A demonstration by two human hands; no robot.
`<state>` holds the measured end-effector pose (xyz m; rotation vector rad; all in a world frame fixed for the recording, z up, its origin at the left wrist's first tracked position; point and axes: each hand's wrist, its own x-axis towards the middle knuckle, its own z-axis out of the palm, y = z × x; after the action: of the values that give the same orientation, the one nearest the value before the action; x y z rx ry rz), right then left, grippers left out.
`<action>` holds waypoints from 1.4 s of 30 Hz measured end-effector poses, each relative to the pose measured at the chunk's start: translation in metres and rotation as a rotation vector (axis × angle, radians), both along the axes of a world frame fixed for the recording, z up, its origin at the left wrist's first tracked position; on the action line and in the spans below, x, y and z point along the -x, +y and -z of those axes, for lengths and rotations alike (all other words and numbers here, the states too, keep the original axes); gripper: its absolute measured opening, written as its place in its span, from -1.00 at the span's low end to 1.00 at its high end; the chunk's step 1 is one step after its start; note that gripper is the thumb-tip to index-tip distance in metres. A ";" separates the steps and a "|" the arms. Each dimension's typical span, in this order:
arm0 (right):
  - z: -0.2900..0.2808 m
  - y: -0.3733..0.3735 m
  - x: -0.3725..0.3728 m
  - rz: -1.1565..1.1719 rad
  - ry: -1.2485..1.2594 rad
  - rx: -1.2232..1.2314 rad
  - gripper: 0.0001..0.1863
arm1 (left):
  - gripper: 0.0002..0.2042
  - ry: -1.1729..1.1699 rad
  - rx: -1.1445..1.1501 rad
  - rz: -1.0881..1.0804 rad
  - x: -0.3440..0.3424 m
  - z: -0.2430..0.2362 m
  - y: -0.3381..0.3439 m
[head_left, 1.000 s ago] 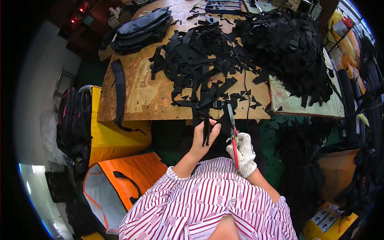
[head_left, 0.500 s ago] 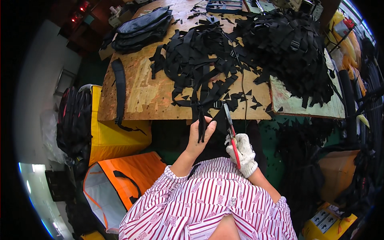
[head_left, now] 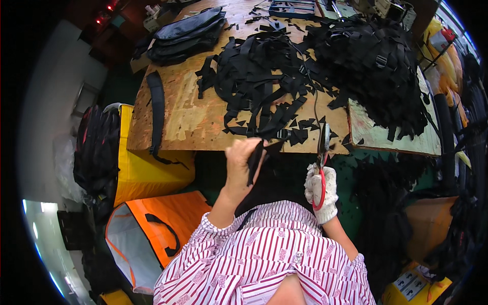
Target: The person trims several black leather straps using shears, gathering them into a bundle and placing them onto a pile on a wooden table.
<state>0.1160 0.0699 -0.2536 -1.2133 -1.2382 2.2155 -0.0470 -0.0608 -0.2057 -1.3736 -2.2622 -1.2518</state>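
Note:
Bare and without a glove, my left hand (head_left: 236, 165) is closed around a folded black webbing strap (head_left: 254, 168) just off the table's front edge. A dark piece sticks out from it to the right. My right hand (head_left: 329, 201), in a white knit glove, grips scissors (head_left: 324, 140) by their red handles. The blades point away from me, over the front edge of the table and apart from the strap. Beyond both hands lies a tangle of black straps (head_left: 254, 66) with buckles, and small black triangular offcuts (head_left: 299, 135) are scattered beside it.
A larger heap of black straps (head_left: 366, 66) covers the right side of the wooden table (head_left: 188, 117). Stacked black panels (head_left: 188, 33) and a padded shoulder strap (head_left: 156, 107) lie on the left. Yellow (head_left: 147, 178) and orange (head_left: 162, 216) bags stand below.
My right hand has moved the scissors to the right, away from the strap. My left hand has shifted slightly left, turned, and drawn the strap clear of the table edge.

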 end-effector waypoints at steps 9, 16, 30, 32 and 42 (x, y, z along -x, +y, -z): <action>0.005 -0.003 -0.002 -0.012 -0.015 -0.063 -0.82 | -0.87 -1.019 -1.031 0.293 0.067 -0.076 -0.048; 0.014 0.001 -0.009 -0.089 -0.012 0.010 -0.79 | -0.92 -1.216 -1.109 0.341 0.090 -0.078 -0.077; 0.006 -0.003 -0.009 -0.070 -0.065 -0.089 -0.77 | -0.78 -0.662 -0.221 0.129 0.094 0.038 0.033; 0.007 0.000 -0.009 -0.082 -0.065 -0.029 -0.76 | -0.77 -0.308 0.031 -0.011 0.096 0.039 0.060; 0.015 0.002 -0.014 -0.116 -0.037 -0.101 -0.74 | -0.64 -0.004 0.030 -0.256 0.112 0.056 0.097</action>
<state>0.1297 0.0720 -0.2687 -1.1754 -1.4509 2.1899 -0.1590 0.0360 -0.2613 -1.0484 -2.3770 -1.1399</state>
